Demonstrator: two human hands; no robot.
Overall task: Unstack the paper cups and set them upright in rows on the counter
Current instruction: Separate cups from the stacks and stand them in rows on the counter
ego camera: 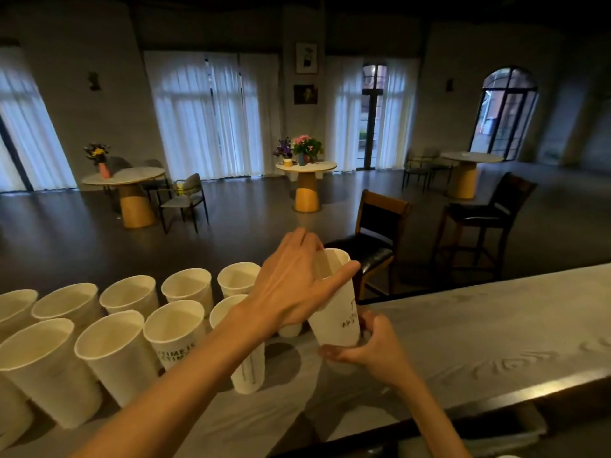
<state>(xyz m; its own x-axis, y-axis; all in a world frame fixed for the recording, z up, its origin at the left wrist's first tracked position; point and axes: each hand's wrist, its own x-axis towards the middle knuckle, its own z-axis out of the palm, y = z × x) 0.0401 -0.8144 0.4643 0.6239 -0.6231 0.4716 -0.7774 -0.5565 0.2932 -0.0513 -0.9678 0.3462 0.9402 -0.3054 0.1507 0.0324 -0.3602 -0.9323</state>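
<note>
While two rows of white paper cups (175, 328) already stand upright, mouths up, along the left part of the grey wood-grain bench (496, 328), the job reads as well along but not finished. Back row: about five cups visible, running off the left edge of view. Front row: about four visible, the rightmost partly hidden behind the left forearm. Exact count uncertain for that reason. Remaining stack (335, 312) is held just right of the rows, tilted slightly, its base at or just above the bench surface; contact cannot be confirmed. Right hand (370, 350) grips the stack low down, fingers curled round the base. Left hand (294, 285) is over the stack's mouth, thumb on the near wall and fingers pinching the far rim, apparently to pull the top cup free. Stack looks short, barely taller than one cup, so judged few cups left; the number nested inside cannot be told. Bench to the right of the stack offers room to extend both rows. Left to do: separate the remaining cups and set them at the row ends.
</note>
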